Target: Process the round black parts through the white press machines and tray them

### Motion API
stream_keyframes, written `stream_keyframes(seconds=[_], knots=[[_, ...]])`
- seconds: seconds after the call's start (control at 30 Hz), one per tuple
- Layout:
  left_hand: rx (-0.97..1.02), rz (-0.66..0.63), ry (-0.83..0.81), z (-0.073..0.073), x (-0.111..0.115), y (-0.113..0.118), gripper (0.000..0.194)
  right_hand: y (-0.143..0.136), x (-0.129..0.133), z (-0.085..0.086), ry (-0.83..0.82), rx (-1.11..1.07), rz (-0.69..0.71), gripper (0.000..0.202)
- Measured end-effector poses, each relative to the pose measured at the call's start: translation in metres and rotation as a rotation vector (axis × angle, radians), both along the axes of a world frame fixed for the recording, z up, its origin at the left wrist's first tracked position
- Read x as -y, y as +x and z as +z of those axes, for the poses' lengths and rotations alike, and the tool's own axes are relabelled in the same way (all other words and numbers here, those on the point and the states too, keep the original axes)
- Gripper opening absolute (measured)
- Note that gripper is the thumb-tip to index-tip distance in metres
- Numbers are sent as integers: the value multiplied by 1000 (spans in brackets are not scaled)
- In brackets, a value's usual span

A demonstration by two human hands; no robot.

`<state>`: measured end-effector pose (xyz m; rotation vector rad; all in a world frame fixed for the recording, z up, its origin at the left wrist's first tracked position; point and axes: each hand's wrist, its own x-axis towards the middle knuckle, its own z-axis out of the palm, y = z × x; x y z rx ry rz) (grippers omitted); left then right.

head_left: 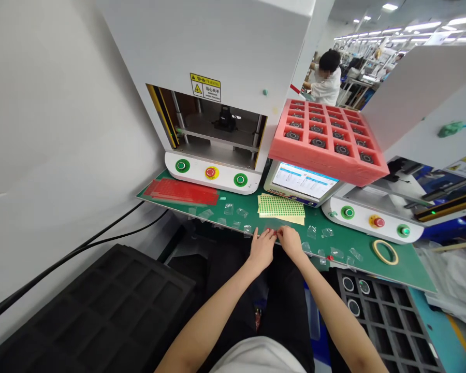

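Note:
At the front edge of the green mat (213,210), my left hand (262,247) lies with its fingers stretched out and slightly apart. My right hand (290,241) is right beside it, thumb and forefinger pinched together. A tiny red bit (269,229) shows at the fingertips between the hands; what the right fingers grip is too small to make out. Just behind them lies a yellowish sheet of green dot stickers (281,206). Small clear film pieces (311,231) are scattered on both sides. Red translucent strips (182,191) lie to the left.
A press machine (212,173) with buttons stands behind, another (373,220) at right. Between them, a pink foam tray (326,155) of round black parts sits above a screen (303,181). A tape roll (385,252) lies right. Black trays (392,331) (101,305) flank my legs. A co-worker (328,77) is beyond.

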<state>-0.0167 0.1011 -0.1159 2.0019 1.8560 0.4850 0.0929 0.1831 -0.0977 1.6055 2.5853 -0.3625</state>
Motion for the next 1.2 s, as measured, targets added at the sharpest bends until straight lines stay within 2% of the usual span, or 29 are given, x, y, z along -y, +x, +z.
stream_keyframes(seconds=[0.23,0.57,0.9,1.03,1.2], knots=[[-11,-7,-39,2,0,1,54,1,-1,-2,-28,-11,-5,21],[-8,-6,-58,3,-1,0,57,3,-24,1,-156,-43,2,22],[2,-14,-60,0,-3,0,57,7,-23,-3,-141,-143,-56,23],[2,1,-55,0,-2,0,59,6,-20,3,-101,-233,-86,22],[13,-7,-33,-6,-2,-1,62,12,-4,22,13,-432,-149,21]])
